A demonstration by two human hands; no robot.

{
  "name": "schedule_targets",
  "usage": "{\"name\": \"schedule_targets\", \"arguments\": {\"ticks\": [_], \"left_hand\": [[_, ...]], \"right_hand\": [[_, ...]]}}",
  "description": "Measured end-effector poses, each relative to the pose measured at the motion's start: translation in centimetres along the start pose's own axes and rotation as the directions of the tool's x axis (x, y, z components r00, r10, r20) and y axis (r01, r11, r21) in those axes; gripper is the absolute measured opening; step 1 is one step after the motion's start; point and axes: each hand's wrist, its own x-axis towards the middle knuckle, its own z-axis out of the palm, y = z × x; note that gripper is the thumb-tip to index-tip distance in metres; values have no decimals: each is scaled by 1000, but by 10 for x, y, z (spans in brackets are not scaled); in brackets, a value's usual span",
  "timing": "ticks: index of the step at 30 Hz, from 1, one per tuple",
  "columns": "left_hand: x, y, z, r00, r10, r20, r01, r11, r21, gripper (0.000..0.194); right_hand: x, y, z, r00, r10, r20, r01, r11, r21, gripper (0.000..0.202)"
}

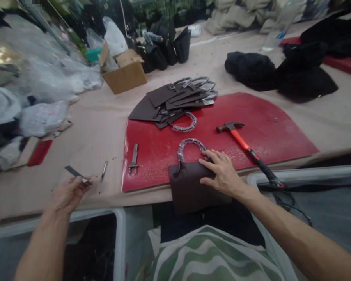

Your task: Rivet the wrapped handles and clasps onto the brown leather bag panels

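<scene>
My left hand (73, 193) is closed around a thin, flat dark metal tool (77, 174) above the left of the table. Beside it lies a slim metal rod (104, 171). At the table's front edge my right hand (220, 171) rests with spread fingers on a dark brown bag panel (190, 191), which hangs partly over the edge. The panel's curved handle (192, 143) is wrapped in clear plastic; my fingertips are near its right end. A pronged metal punch (134, 160) and a claw hammer (241, 139) with an orange-and-black grip lie on the red mat (266, 117).
Brown bag panels (166, 99) with wrapped handles are heaped on the mat's back left. Beyond stand a cardboard box (124, 74) and black bags (166, 50). Black cloth (251, 68) lies back right. Plastic bins (119, 234) stand below the table's front edge.
</scene>
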Motion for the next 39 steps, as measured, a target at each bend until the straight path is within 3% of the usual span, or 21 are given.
{"name": "schedule_targets", "arguments": {"ticks": [2,4,5,8,10,13,16,19,27,34,39], "left_hand": [[-16,-2,11,995,-103,-9,101,987,-125,29],[-37,-6,37,997,-73,18,75,971,-226,11],[-48,-9,55,998,-44,55,57,964,-260,5],[-86,-20,120,979,53,195,9,954,-300,39],[-112,-29,164,951,153,270,-69,953,-296,39],[-143,-44,218,875,333,353,-276,940,-203,24],[-159,-56,249,741,486,463,-536,844,-29,13],[-162,-65,261,624,595,506,-706,707,40,14],[-161,-71,260,622,599,505,-744,654,141,11],[-162,-72,267,546,674,498,-819,556,144,10],[-160,-75,272,444,756,481,-880,470,72,10]], "right_hand": [[0,-1,-1,1000,8,10,-8,1000,10,63],[0,-1,-2,1000,8,12,-8,1000,21,64],[0,-1,-2,1000,5,9,-5,1000,25,64],[1,-1,-1,1000,1,-1,-1,1000,27,65],[0,-1,-1,1000,4,-6,-4,1000,25,65],[0,-1,-1,1000,9,-13,-9,1000,19,65],[-1,-2,-1,1000,9,-23,-8,1000,30,65],[-1,-3,-1,1000,15,-27,-14,999,45,65],[-2,-2,-1,999,31,-30,-29,997,68,67],[-2,-2,-1,999,23,-48,-19,996,92,68],[-3,-2,-2,999,20,-49,-15,995,97,69]]}}
